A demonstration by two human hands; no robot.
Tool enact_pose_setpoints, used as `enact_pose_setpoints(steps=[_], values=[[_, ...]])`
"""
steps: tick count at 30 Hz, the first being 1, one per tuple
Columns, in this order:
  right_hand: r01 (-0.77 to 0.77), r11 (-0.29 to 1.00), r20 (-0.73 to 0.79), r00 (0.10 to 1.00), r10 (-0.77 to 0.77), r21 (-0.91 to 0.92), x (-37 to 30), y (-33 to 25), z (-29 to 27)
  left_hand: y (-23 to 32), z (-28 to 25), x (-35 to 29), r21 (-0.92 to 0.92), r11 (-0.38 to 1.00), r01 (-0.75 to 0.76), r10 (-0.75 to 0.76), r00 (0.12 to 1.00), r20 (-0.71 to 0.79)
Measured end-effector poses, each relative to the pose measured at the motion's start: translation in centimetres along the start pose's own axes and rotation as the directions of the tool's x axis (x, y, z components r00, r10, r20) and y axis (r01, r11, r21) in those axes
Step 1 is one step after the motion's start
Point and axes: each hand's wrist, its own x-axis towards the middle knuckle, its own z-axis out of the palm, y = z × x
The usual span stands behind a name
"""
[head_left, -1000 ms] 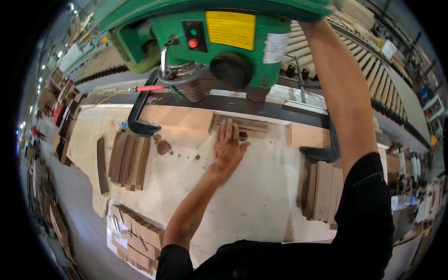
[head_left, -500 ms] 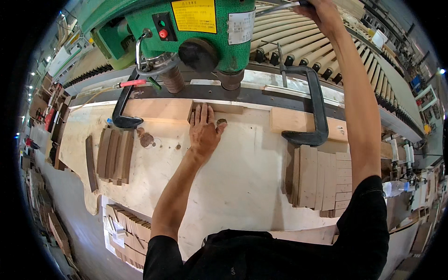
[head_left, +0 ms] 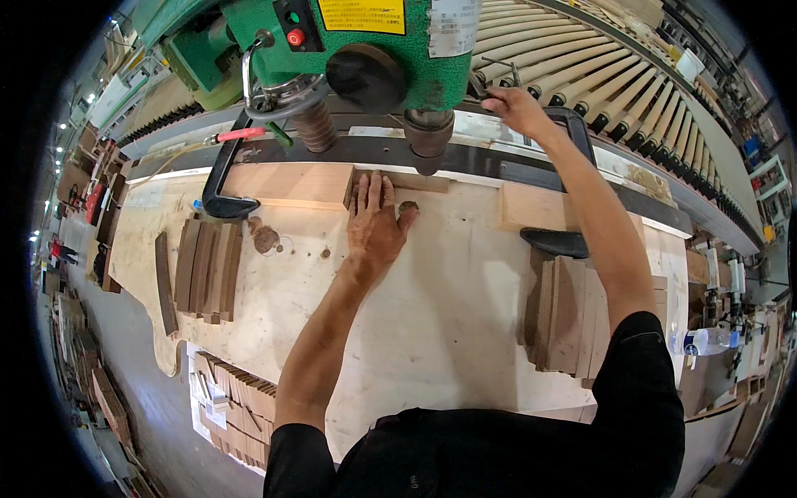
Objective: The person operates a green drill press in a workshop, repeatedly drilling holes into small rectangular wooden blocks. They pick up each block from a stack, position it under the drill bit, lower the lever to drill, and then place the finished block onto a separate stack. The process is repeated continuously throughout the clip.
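My left hand (head_left: 375, 226) lies with its fingers stretched out over a narrow brown wooden strip (head_left: 419, 182), at the end of a pale wood block (head_left: 290, 184). The strip sits along the back fence; part of it is under my fingers. Just right of that hand, the chuck (head_left: 429, 137) of a green drill press (head_left: 444, 79) hangs over the strip. At the machine's right side, my right hand (head_left: 516, 110) is closed round the end of the drill press lever (head_left: 476, 85). My right forearm hides part of a black C-clamp (head_left: 573, 124).
Brown wooden strips stand in a stack (head_left: 207, 270) at left and a larger stack (head_left: 564, 319) at right on the pale board (head_left: 440, 332). Another black clamp (head_left: 217, 187) grips the left block. A roller conveyor (head_left: 610, 83) runs behind. A plastic bottle (head_left: 706, 341) lies far right.
My right hand has come down and nearer with the lever, and the chuck sits lower. My left hand stays on the strip. The whole view has shifted slightly.
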Motion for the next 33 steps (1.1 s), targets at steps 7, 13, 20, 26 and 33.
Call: enact_pose_setpoints(steps=[7,13,20,26,33], values=[[-0.025,0.999,-0.009,1.0,0.025,-0.038,4.6,0.0,5.5,0.9,-0.9,0.5,-0.022,1.0,0.016,-0.016,0.999,0.029],[-0.082,0.996,-0.076,0.994,0.085,0.04,2.5,0.4,5.3,0.6,-0.7,0.3,-0.039,0.999,-0.022,0.021,1.0,-0.021],[-0.06,0.971,-0.36,0.922,0.143,0.233,-4.4,0.5,-11.7,0.9,1.0,0.1,-0.143,0.99,-0.004,-0.013,0.992,-0.122],[-0.01,0.995,-0.309,0.95,0.042,0.102,-2.6,-2.2,-18.1,0.0,1.2,1.7,0.066,0.991,0.116,-0.092,0.954,-0.286],[-0.078,0.99,-0.193,0.976,0.099,0.113,-3.3,-3.7,-18.6,2.1,4.2,3.5,-0.191,0.976,0.107,-0.168,0.926,-0.339]])
